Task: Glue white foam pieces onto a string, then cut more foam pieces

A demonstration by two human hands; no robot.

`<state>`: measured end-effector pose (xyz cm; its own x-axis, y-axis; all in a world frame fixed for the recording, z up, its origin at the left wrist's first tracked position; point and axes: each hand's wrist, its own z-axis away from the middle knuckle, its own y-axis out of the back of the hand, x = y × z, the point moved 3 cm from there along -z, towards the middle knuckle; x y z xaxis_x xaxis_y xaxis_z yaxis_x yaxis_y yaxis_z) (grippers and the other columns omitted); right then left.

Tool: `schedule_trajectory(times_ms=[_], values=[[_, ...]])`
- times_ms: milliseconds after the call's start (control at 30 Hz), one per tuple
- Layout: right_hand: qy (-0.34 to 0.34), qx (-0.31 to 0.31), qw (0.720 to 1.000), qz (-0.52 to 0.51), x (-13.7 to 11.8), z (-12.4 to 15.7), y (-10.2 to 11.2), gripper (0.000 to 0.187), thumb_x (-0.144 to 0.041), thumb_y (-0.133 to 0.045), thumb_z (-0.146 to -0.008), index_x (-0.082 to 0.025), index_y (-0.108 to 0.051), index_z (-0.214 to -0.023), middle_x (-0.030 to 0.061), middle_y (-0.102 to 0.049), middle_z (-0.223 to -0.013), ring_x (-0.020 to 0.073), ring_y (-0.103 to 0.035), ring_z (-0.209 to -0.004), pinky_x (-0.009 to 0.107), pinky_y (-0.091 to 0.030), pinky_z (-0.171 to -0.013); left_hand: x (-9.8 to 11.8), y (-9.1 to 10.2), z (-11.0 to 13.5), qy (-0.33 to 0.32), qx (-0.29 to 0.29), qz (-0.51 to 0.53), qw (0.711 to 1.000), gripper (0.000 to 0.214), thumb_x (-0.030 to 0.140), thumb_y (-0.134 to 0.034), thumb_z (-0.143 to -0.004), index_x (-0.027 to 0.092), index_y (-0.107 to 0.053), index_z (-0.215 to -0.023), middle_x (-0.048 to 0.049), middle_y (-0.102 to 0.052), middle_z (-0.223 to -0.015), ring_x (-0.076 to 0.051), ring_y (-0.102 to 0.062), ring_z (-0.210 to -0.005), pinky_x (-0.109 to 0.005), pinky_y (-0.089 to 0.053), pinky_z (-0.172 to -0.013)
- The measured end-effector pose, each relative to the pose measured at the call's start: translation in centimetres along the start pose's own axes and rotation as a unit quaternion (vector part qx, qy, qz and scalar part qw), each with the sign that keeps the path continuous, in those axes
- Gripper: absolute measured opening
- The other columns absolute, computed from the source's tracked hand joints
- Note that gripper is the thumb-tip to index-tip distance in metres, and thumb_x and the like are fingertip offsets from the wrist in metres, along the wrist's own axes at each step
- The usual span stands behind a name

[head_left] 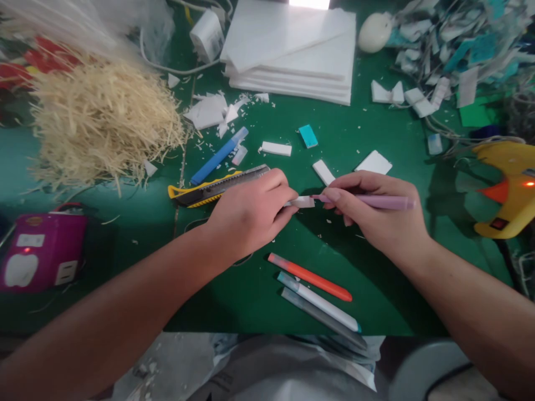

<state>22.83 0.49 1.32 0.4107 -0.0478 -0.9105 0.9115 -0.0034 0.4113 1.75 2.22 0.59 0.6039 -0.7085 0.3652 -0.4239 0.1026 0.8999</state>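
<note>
My left hand (251, 214) is closed, pinching a small white foam strip (301, 202) above the green table (259, 301). My right hand (368, 214) is closed round a lilac marker pen (376, 201), whose tip touches the end of the strip. A yellow and black utility knife (209, 190) lies just behind my left hand. Three pens lie in front of my hands: an orange one (311, 277), a white one with teal ends (320, 302) and a grey one (321, 317).
A heap of straw-like shavings (104, 120) sits at the back left, a stack of white foam sheets (292, 50) at the back. A yellow glue gun (505, 189) lies right, a purple power strip (42, 250) left. A blue pen (219, 156) and foam offcuts (374, 162) are scattered about.
</note>
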Motion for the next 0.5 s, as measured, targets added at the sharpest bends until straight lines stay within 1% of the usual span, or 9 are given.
schedule_trajectory(times_ms=[133, 267, 367, 433, 467, 500], values=[[0.013, -0.020, 0.999, 0.030, -0.1, 0.0, 0.0, 0.021, -0.033, -0.079, -0.085, -0.025, -0.073, -0.066, -0.0018, -0.070, -0.058, 0.0096, -0.049, -0.044, 0.025, -0.036, -0.040, 0.1, 0.0, 0.0, -0.003, 0.003, -0.003, 1.000, 0.024, 0.026, -0.054, -0.107, 0.017, -0.076, -0.103, -0.0046, -0.069, -0.095, -0.016, -0.068, -0.082, -0.026, -0.046, -0.063], [-0.001, 0.000, 1.000, 0.012, 0.1, 0.0, 0.0, 0.016, -0.036, -0.082, -0.083, -0.025, -0.078, -0.073, -0.0011, -0.074, -0.063, 0.0096, -0.050, -0.044, 0.026, -0.040, -0.042, 0.2, 0.0, 0.1, 0.003, -0.001, 0.001, 1.000, 0.022, 0.026, -0.055, -0.107, 0.018, -0.075, -0.103, -0.0043, -0.069, -0.095, -0.015, -0.067, -0.081, -0.025, -0.046, -0.063], [-0.006, 0.004, 1.000, 0.007, 0.1, 0.0, 0.2, 0.021, -0.036, -0.081, -0.084, -0.025, -0.076, -0.068, -0.0012, -0.072, -0.060, 0.0093, -0.049, -0.042, 0.026, -0.037, -0.040, 0.1, 0.0, 0.1, 0.006, -0.004, 0.002, 1.000, 0.023, 0.027, -0.055, -0.107, 0.018, -0.075, -0.103, -0.0046, -0.069, -0.096, -0.016, -0.067, -0.082, -0.026, -0.046, -0.063], [-0.010, -0.003, 1.000, 0.003, -0.1, 0.1, 0.5, 0.025, -0.034, -0.079, -0.087, -0.025, -0.075, -0.064, -0.0008, -0.071, -0.059, 0.0104, -0.052, -0.043, 0.027, -0.038, -0.042, 0.0, 0.1, 0.1, 0.001, -0.003, 0.001, 1.000, 0.022, 0.027, -0.055, -0.107, 0.018, -0.074, -0.104, -0.0049, -0.069, -0.096, -0.016, -0.068, -0.083, -0.027, -0.047, -0.063], [-0.006, 0.005, 1.000, -0.008, -0.2, 0.0, 0.8, 0.025, -0.032, -0.078, -0.089, -0.026, -0.075, -0.065, -0.0007, -0.072, -0.060, 0.0111, -0.054, -0.045, 0.028, -0.040, -0.043, 0.1, 0.1, 0.1, -0.001, 0.001, 0.002, 1.000, 0.021, 0.026, -0.055, -0.107, 0.018, -0.074, -0.104, -0.0052, -0.070, -0.097, -0.017, -0.068, -0.084, -0.027, -0.048, -0.064], [0.007, 0.026, 0.999, -0.027, -0.4, 0.0, 1.1, 0.024, -0.030, -0.076, -0.089, -0.026, -0.075, -0.066, -0.0008, -0.072, -0.061, 0.0118, -0.056, -0.046, 0.029, -0.042, -0.045, 0.1, 0.2, 0.1, -0.002, 0.007, 0.005, 1.000, 0.019, 0.025, -0.056, -0.106, 0.018, -0.073, -0.105, -0.0056, -0.070, -0.098, -0.017, -0.069, -0.085, -0.027, -0.049, -0.065]])
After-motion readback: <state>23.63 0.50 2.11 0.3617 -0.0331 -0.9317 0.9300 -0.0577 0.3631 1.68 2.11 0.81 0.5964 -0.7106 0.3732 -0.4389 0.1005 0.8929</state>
